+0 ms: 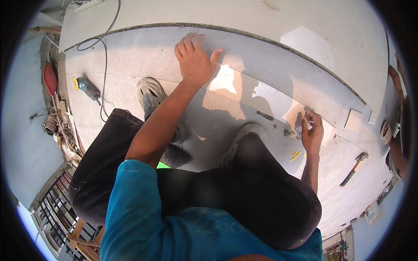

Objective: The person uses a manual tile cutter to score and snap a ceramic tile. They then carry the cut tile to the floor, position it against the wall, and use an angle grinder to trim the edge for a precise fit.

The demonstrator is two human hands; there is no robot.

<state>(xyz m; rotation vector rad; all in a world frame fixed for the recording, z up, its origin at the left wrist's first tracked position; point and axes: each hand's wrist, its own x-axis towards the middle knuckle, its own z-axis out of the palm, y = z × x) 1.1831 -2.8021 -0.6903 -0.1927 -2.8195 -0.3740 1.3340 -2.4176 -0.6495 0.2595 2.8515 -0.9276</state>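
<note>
My left hand (196, 61) lies with spread fingers on the pale floor tiles, at the left end of a long narrow tile strip (274, 98). At the strip's right end is my right hand (312, 132), its fingers bent and the thumb apart from them, touching or just above the tile; nothing shows between them. Sunlight and my shadow cross the strip. Near my right hand lie grey crumbs (290, 133), some small yellow pieces (295, 155) and a narrow dark piece (264, 115).
A corded angle grinder (89, 89) lies at left, its cable (106, 56) running up the floor. A hammer (353, 169) and a small tile piece (353, 119) lie at right. A dark gap (270, 40) crosses the floor beyond. Another person's leg (395, 152) shows at the right edge.
</note>
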